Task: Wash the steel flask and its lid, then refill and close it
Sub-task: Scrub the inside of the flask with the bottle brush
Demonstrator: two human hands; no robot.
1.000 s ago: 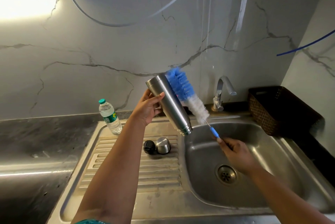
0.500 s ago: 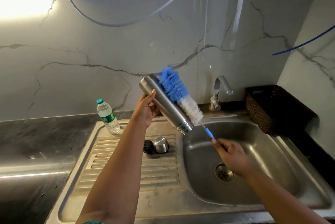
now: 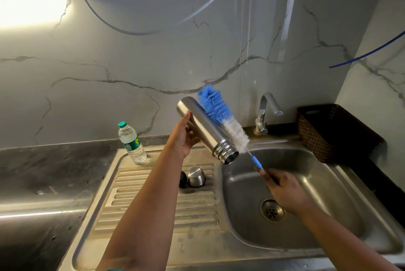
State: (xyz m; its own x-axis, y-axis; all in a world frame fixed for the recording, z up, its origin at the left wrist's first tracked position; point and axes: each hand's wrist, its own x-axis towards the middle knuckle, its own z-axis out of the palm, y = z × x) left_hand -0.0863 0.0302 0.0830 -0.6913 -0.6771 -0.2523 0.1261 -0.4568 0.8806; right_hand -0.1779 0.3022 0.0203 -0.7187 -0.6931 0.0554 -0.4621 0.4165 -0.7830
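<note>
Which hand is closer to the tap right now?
Right. The right hand grips the brush handle over the basin, below the tap; the left hand holds the flask farther left, over the drainboard.

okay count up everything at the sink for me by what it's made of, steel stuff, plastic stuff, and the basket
Steel: 4, the flask, steel cap, tap, sink
Plastic: 3, the bottle brush, water bottle, black stopper
Woven: 1, the basket
Total: 8
</note>
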